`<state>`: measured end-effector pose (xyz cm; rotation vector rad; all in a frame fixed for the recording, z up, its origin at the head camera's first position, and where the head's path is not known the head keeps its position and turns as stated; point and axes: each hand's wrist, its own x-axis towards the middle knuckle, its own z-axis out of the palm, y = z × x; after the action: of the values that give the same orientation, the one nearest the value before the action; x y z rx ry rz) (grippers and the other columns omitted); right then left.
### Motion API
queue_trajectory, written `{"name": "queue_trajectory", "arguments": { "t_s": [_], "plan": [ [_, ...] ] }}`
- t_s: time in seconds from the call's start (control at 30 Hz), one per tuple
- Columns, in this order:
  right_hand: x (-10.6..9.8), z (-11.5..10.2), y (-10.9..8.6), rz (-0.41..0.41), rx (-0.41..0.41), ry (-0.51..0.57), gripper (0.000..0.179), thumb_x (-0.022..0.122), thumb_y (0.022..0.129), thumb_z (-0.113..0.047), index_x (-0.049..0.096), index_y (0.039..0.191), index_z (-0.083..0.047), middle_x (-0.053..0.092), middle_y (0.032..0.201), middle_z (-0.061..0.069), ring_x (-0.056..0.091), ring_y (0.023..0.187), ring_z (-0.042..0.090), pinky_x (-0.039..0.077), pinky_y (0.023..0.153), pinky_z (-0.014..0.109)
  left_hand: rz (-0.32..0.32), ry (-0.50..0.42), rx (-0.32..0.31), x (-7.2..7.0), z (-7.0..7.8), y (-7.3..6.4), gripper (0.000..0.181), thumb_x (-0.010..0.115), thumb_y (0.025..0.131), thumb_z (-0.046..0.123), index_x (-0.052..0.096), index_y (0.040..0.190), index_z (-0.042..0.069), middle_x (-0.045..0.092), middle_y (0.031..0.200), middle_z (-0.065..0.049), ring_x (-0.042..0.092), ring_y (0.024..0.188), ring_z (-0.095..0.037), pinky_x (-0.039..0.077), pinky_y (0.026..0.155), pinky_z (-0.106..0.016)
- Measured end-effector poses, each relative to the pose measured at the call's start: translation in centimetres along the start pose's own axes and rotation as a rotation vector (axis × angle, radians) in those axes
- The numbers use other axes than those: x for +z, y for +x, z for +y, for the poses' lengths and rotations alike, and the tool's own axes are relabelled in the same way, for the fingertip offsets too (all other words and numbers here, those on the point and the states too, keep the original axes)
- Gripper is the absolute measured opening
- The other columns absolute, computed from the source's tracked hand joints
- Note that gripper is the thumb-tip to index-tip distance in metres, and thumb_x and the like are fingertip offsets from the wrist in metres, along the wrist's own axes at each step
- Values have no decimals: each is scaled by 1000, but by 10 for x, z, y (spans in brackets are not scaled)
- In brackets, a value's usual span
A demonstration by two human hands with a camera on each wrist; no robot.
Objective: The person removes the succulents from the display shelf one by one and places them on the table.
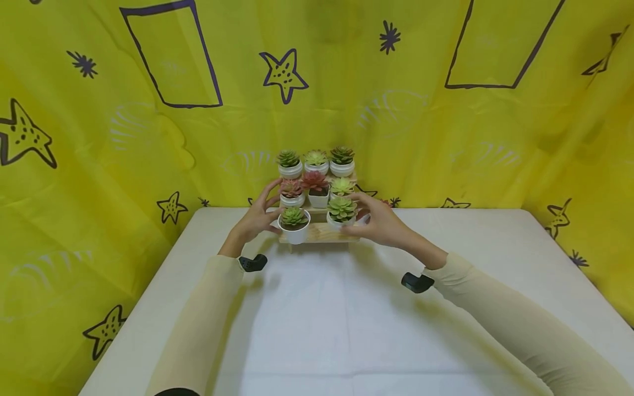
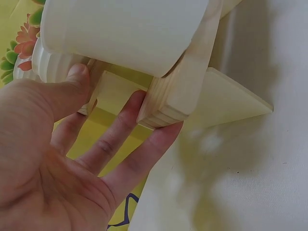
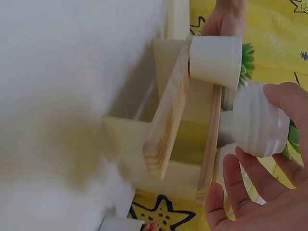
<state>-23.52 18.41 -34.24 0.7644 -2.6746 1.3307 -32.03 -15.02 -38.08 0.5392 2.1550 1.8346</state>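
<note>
A tiered wooden stand (image 1: 319,235) bears several small potted succulents near the curtain. My right hand (image 1: 380,221) pinches a white ribbed pot with a light green succulent (image 1: 342,210) between thumb and fingers. In the right wrist view, that ribbed pot (image 3: 257,122) is apart from the lowest plank (image 3: 166,130). My left hand (image 1: 253,220) is at the stand's left side. Its fairly straight fingertips touch the lowest plank's end (image 2: 166,108) in the left wrist view. A smooth white pot with a green succulent (image 1: 295,225) stands on that plank's left end.
Two pink-red succulents, one in a ribbed pot (image 1: 292,193) and one in a square pot (image 1: 318,195), stand on the middle tier. A further white pot (image 3: 118,224) lies low beside the stand. The yellow curtain (image 1: 317,121) hangs behind the white table (image 1: 307,319).
</note>
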Motion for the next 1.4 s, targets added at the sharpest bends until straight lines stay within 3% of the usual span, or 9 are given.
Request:
{"name": "queue_trajectory", "arguments": {
  "t_s": [0.3, 0.6, 0.83, 0.97, 1.23, 1.4],
  "plan": [
    [-18, 17, -12, 5, 47, -35, 71, 85, 87, -25, 50, 146, -9, 65, 116, 14, 63, 103, 31, 50, 82, 42, 4, 8, -8, 2, 1, 1, 79, 52, 105, -3, 19, 162, 41, 16, 171, -9, 36, 143, -51, 58, 73, -59],
    [-41, 35, -23, 22, 96, -74, 75, 83, 88, -26, 45, 150, -7, 58, 136, 18, 59, 114, 35, 49, 90, 52, 7, -4, 9, 2, 1, 0, 79, 51, 105, -4, 18, 163, 38, 16, 171, -10, 35, 144, -50, 59, 70, -56],
    [-60, 48, -34, 39, 139, -108, 73, 82, 91, -29, 45, 150, -7, 53, 143, 18, 61, 113, 34, 51, 91, 49, 4, -3, 12, 2, -1, 0, 78, 52, 105, -2, 17, 163, 37, 18, 170, -11, 39, 141, -51, 60, 70, -55],
    [-69, 56, -40, 49, 155, -113, 71, 81, 92, -29, 46, 149, -7, 55, 139, 18, 61, 112, 35, 52, 89, 46, 2, -2, 16, 1, -1, -1, 78, 52, 105, -2, 17, 163, 37, 15, 171, -10, 36, 144, -50, 60, 69, -55],
    [-81, 72, -47, 69, 180, -117, 70, 81, 91, -28, 47, 148, -7, 56, 134, 16, 61, 110, 34, 54, 81, 30, 4, 4, 14, 2, 1, -2, 79, 51, 105, -3, 16, 164, 36, 15, 171, -11, 35, 145, -48, 59, 71, -56],
    [-85, 79, -50, 75, 202, -108, 73, 81, 91, -30, 45, 149, -6, 55, 136, 19, 60, 113, 38, 55, 81, 36, 9, 10, 5, 2, 1, -1, 79, 51, 105, -2, 16, 164, 38, 14, 171, -10, 34, 145, -49, 59, 73, -58]
  ]
}}
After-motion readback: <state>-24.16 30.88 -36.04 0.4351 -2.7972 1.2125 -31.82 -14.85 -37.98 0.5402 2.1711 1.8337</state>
